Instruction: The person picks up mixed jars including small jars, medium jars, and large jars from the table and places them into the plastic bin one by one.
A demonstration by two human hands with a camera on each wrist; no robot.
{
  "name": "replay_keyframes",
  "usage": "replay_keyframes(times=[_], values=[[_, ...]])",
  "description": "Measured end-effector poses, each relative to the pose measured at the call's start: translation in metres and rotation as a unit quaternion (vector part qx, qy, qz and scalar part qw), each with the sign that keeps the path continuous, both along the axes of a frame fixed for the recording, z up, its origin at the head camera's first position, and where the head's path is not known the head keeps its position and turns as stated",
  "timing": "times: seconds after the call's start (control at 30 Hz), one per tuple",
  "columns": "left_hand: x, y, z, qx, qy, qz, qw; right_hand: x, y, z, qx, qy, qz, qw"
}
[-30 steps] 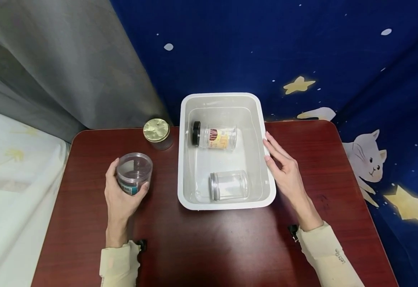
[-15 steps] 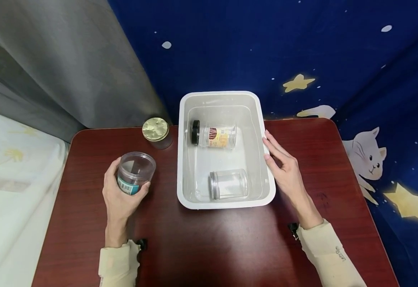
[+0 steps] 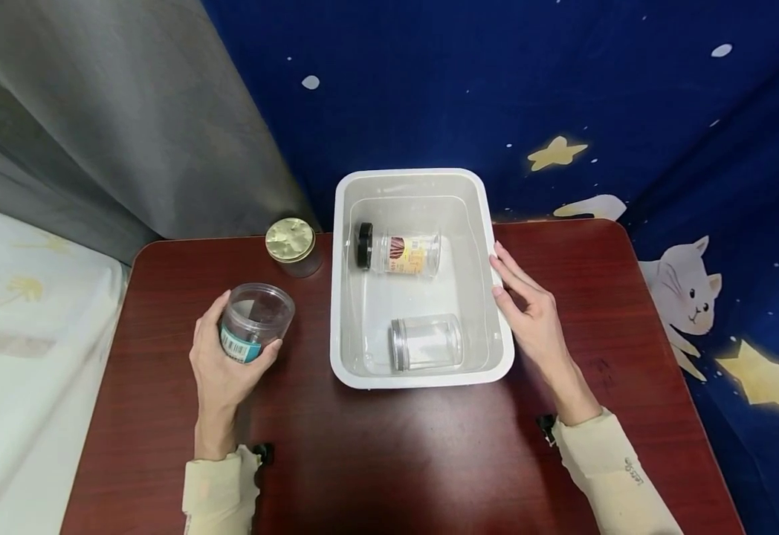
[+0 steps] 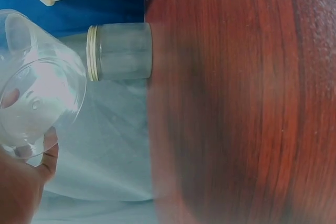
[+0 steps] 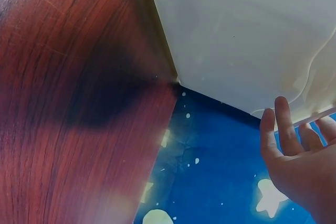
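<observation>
In the head view my left hand (image 3: 224, 368) grips a clear plastic jar (image 3: 241, 346) with a teal barcode label, fingers on one side and thumb on the other. The jar has no lid and tilts a little; the left wrist view shows its clear bottom (image 4: 39, 95), off the table. My right hand (image 3: 535, 323) touches the right rim of a white plastic basin (image 3: 419, 383) with fairly straight fingers, seen also in the right wrist view against the basin wall (image 5: 241, 40). Inside the basin lie a black-lidded jar (image 3: 406, 255) with a yellow label and a clear jar (image 3: 432, 343) with a silvery lid.
A jar with a gold foil-like top (image 3: 291, 239) stands upright at the back left of the dark red wooden table (image 3: 376, 461), left of the basin. Grey and blue curtains (image 3: 416, 89) hang behind the table's back edge.
The jar in my left hand has shifted slightly right and turned, so more of its label's barcode shows. My right hand stays on the basin rim.
</observation>
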State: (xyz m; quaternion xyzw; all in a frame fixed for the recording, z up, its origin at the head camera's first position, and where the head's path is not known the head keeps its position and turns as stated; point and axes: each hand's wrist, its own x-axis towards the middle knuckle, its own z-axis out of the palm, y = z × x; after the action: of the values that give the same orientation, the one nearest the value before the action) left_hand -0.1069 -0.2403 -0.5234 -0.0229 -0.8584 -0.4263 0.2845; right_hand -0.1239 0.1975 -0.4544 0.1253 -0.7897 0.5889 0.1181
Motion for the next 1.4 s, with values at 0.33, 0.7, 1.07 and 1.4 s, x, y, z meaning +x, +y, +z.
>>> replay_keyframes(times=[0.33, 0.7, 1.07, 1.4], values=[[0.003, 0.003, 0.011, -0.005, -0.005, -0.03, 0.9995, 0.0, 0.001, -0.001, -0.004, -0.007, -0.002, 1.0], [0.003, 0.007, 0.021, -0.014, 0.018, -0.045, 0.9987, -0.001, 0.0, 0.001, -0.011, -0.005, -0.01, 1.0], [0.003, 0.016, 0.024, -0.014, 0.029, -0.044, 0.9985, -0.003, -0.002, -0.001, 0.019, 0.025, -0.022, 0.999], [-0.004, 0.019, 0.036, -0.012, 0.039, -0.064, 0.9971, -0.002, -0.001, 0.002, 0.034, 0.027, -0.033, 0.999]])
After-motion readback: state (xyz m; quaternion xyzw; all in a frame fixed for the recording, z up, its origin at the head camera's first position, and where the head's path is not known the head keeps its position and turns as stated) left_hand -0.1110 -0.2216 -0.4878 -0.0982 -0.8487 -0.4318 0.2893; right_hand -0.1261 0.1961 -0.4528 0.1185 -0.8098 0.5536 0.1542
